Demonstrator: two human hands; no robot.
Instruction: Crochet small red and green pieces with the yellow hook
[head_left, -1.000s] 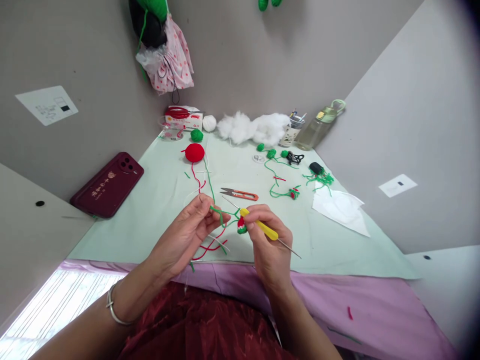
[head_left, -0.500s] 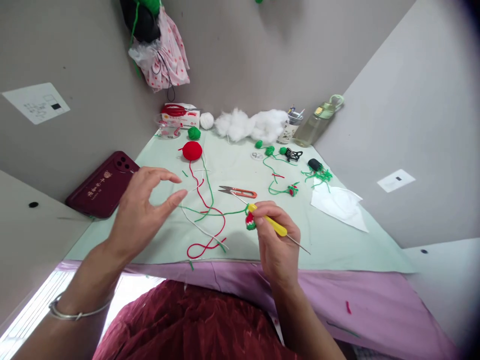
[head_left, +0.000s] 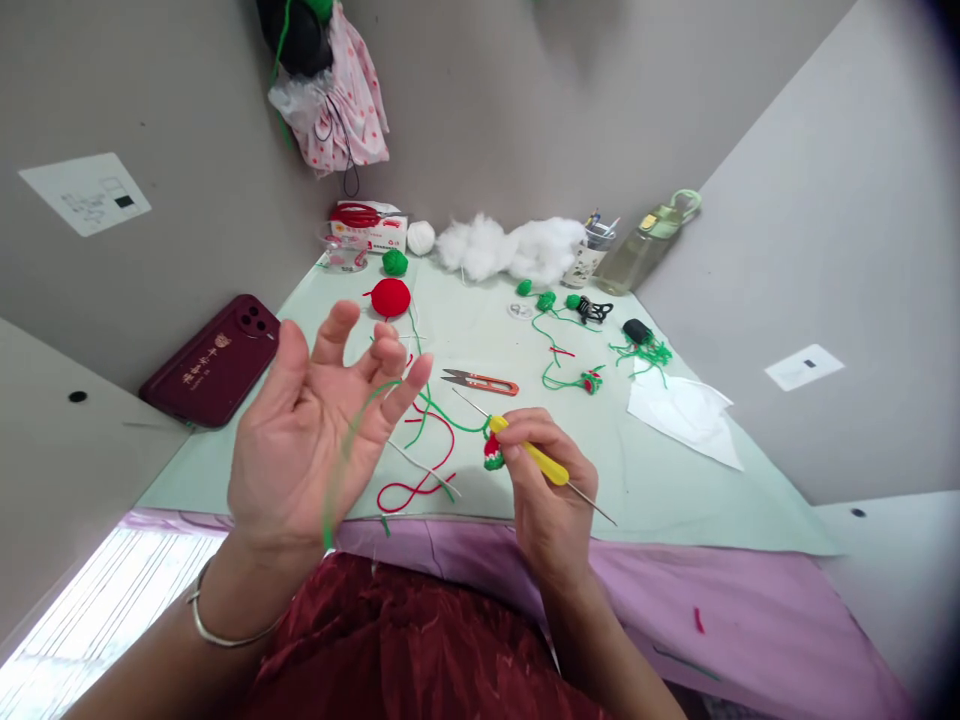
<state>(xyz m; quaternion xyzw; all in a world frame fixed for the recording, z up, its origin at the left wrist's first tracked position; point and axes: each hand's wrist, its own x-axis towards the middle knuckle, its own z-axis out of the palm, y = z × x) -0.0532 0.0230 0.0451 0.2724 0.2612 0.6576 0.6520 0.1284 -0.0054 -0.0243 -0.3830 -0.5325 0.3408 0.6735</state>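
My left hand [head_left: 319,430] is turned palm up with its fingers spread and loosely curled. A green yarn strand [head_left: 352,425] hangs across that palm, blurred at its lower end, and runs on toward the right hand. In my right hand [head_left: 551,480] is a crochet hook [head_left: 551,466] with a yellow handle, its metal tip pointing up and left. The same fingers pinch a small red, white and green crocheted piece [head_left: 493,453] against the hook. Orange-handled thread snips [head_left: 484,382] lie on the table just beyond the hook.
Loose red yarn [head_left: 420,490] curls near the front edge. Behind it sit a red yarn ball [head_left: 391,298] and a green ball [head_left: 394,262]. White stuffing [head_left: 510,250], a bottle [head_left: 645,245] and a phone [head_left: 214,365] stand or lie around the table. Small crocheted pieces [head_left: 592,381] lie right.
My left hand has moved right and turned from a pinch-like shape to palm up, with the green strand now across it. The right hand keeps its hold on the hook and piece.
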